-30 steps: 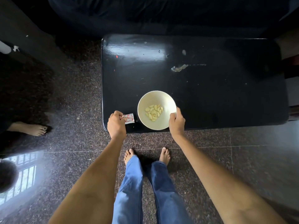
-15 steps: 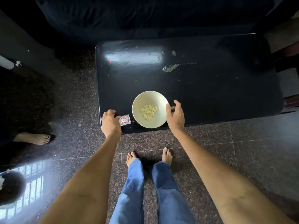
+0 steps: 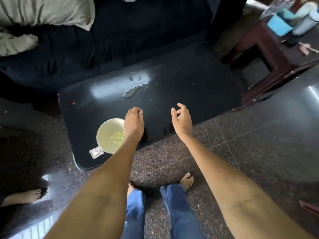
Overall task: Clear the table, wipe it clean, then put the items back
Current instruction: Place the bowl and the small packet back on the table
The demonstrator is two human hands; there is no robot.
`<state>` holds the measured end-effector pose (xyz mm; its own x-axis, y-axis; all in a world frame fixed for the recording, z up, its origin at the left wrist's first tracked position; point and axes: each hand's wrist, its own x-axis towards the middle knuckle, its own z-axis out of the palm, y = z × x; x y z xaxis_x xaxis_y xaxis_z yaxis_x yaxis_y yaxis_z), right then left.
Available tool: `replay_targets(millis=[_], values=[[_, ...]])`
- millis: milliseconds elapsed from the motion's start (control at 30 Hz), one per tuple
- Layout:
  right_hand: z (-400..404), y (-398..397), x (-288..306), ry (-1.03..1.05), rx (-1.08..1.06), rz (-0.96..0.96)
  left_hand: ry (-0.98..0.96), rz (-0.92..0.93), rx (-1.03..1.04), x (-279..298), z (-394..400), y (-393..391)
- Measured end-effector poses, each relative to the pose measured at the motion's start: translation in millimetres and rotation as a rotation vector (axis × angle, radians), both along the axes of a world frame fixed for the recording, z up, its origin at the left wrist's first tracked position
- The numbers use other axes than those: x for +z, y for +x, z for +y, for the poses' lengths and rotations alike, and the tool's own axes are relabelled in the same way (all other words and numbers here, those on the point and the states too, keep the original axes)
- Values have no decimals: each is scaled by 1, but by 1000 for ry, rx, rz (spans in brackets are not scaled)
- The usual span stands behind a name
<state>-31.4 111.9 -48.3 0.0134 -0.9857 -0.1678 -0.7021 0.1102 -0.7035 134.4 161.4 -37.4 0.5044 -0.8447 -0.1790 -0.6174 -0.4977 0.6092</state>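
Note:
A cream bowl (image 3: 107, 135) with pale yellow pieces in it stands near the front left corner of the black table (image 3: 189, 90). A small red-and-white sachet (image 3: 96, 152) lies just in front of the bowl, touching its rim. My left hand (image 3: 133, 122) hovers to the right of the bowl, fingers loosely curled and holding nothing. My right hand (image 3: 182, 119) is further right over the table's front edge, fingers spread and relaxed, also holding nothing. A patch of chipped finish (image 3: 133, 90) marks the table top.
A dark sofa (image 3: 120, 40) with a grey blanket (image 3: 43, 12) runs behind the table. A dark red wooden side table (image 3: 269, 49) with blue and white containers (image 3: 283, 23) stands at the right. Another person's bare foot (image 3: 25, 195) is on the floor at left.
Both hands have let go: the left released the sachet, the right left the bowl's rim. Both moved right and forward over the table. The camera has swung right and tilted up.

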Motion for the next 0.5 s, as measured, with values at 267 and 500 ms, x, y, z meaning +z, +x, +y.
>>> replay_targets(millis=[267, 500], values=[[-77, -167, 41, -49, -98, 34, 16, 78, -170, 35, -96, -174], [-165, -311, 70, -124, -279, 66, 15, 126, -384, 62, -197, -314]])
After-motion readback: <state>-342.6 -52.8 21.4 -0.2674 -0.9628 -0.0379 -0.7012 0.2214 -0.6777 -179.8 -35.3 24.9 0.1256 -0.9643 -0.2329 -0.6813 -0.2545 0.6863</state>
